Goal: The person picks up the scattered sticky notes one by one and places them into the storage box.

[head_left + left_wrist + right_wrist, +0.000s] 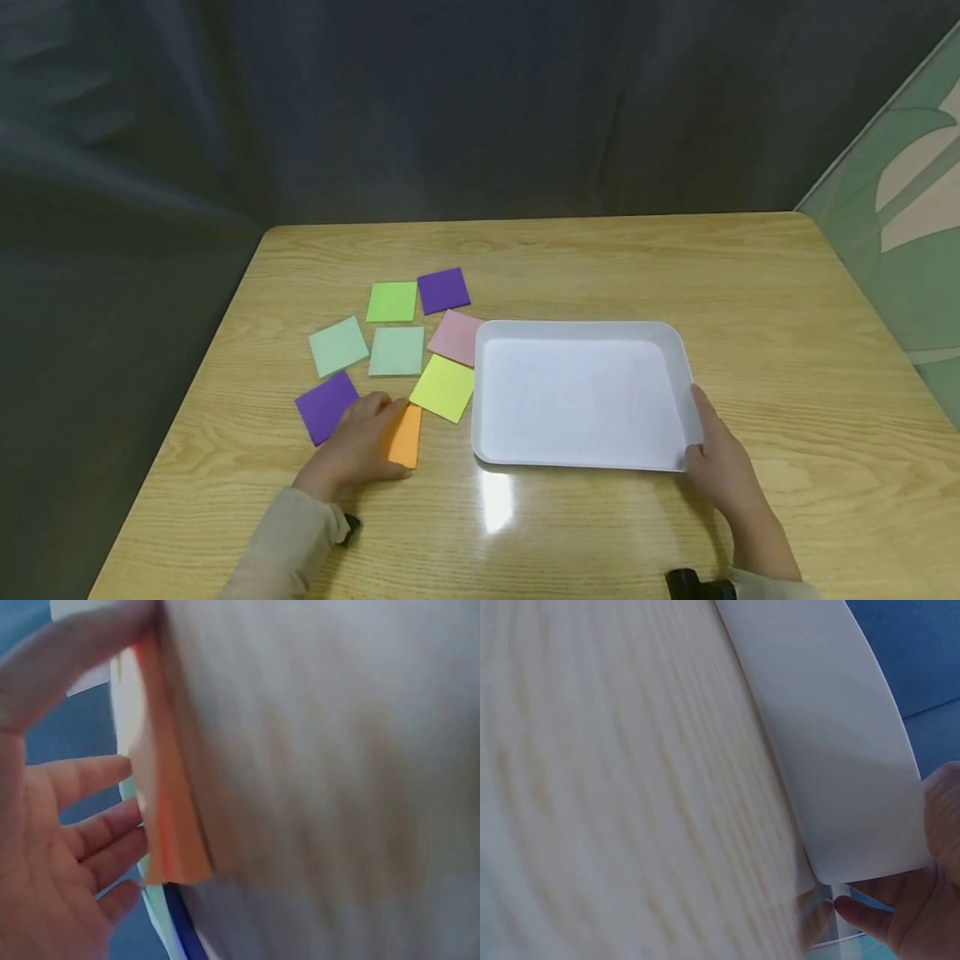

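My left hand (362, 443) spans an orange sticky-note pad (406, 437) on the table, thumb at its near edge and fingers at its far edge. In the left wrist view the pad (166, 772) stands between thumb and fingers, its side edge showing. My right hand (722, 460) grips the right side of a white rectangular tray (585, 467), thumb on the rim near the front corner. From the right wrist, the tray's outer wall (840, 742) shows, with the hand at its end. Inside, the tray holds nothing.
Left of the tray lie two purple pads, one at the back (443, 291) and one in front (326, 408), a lime pad (392, 302), two mint pads (397, 351), a pink pad (455, 337) and a yellow pad (444, 389). A dark curtain (480, 108) hangs behind the table.
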A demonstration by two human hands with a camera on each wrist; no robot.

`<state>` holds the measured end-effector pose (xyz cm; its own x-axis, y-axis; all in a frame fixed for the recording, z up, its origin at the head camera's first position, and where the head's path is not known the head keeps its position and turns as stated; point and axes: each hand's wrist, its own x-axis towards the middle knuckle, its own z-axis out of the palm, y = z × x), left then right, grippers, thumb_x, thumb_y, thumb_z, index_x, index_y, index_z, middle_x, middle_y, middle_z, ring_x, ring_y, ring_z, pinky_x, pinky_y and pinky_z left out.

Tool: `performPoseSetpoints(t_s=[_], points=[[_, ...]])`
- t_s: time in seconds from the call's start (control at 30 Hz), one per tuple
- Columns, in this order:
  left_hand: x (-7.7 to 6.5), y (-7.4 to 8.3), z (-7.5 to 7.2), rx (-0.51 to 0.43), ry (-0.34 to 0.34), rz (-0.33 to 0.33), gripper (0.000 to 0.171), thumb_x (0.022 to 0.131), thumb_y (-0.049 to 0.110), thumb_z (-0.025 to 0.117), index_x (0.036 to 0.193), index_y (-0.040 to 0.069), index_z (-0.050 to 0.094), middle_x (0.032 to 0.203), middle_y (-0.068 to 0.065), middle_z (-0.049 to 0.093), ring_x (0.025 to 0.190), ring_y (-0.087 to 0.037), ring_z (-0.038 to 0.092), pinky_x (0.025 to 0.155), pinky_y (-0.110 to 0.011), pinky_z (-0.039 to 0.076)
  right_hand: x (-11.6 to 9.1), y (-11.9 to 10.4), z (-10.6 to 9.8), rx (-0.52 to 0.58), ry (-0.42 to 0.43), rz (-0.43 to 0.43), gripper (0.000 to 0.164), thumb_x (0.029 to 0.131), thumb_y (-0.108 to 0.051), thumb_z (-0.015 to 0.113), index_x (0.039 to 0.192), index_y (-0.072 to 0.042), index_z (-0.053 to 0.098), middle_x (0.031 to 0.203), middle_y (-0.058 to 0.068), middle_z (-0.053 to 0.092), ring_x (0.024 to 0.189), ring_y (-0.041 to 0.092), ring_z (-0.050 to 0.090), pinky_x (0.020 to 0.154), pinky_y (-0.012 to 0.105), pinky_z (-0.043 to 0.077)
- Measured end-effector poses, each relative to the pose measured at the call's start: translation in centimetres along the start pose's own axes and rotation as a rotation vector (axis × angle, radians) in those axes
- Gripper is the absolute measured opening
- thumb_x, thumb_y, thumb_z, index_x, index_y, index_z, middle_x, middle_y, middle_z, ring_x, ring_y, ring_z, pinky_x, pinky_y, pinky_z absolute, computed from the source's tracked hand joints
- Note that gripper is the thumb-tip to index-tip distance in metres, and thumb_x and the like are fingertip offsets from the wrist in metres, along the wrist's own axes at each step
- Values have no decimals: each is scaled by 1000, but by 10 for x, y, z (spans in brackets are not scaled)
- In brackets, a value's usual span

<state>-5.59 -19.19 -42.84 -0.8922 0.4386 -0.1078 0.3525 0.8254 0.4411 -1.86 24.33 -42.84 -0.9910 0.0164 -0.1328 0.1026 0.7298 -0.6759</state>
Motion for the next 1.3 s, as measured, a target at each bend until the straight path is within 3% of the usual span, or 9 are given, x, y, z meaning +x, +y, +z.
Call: performPoseSetpoints(t_s=[0.2,0.47,0.67,0.8,1.0,1.13,1.3], points=[[-1,4,5,40,54,2,82,51,42,74,118,6,44,99,-7,42,95,-26,39,83,-46,35,1,-2,-1,7,6,-4,73,74,10,31,137,-5,-2,137,37,12,121,49,15,91,67,23],[-1,9,8,63,51,-1,69,50,42,72,103,5,47,98,-6,42,90,-25,40,75,-44,36,1,-3,-1,-2,8,-7,73,73,10,31,137,-4,-2,136,37,13,120,49,17,90,67,25],[-3,13,10,-5,40,-24,73,51,41,74,106,5,43,94,-3,43,85,-22,40,77,-43,38,1,-2,-1,-8,10,-5,73,73,10,31,137,-5,-1,136,37,14,120,48,19,90,66,26],[-3,15,11,-18,39,-4,77,53,39,74,115,7,42,94,-3,45,85,-21,40,76,-42,39,1,-1,-1,-8,20,-12,74,73,11,32,137,-5,-1,137,36,14,120,47,21,88,65,28],[-2,17,10,54,8,48,70,56,38,73,119,21,50,98,-5,43,90,-23,40,76,-45,35,0,1,0,13,18,-9,74,73,10,32,137,-6,-1,137,36,12,122,47,15,90,67,25],[-2,20,9,102,15,50,66,55,38,72,115,19,52,99,-7,44,92,-26,41,76,-49,37,1,2,0,14,16,-5,74,73,10,31,138,-6,-2,137,36,12,122,47,14,91,67,24],[-2,22,9,127,28,47,61,54,36,73,109,18,52,97,-8,44,86,-25,41,73,-46,41,2,2,1,11,18,-4,74,73,10,31,137,-6,-2,138,36,12,123,47,13,92,67,23]])
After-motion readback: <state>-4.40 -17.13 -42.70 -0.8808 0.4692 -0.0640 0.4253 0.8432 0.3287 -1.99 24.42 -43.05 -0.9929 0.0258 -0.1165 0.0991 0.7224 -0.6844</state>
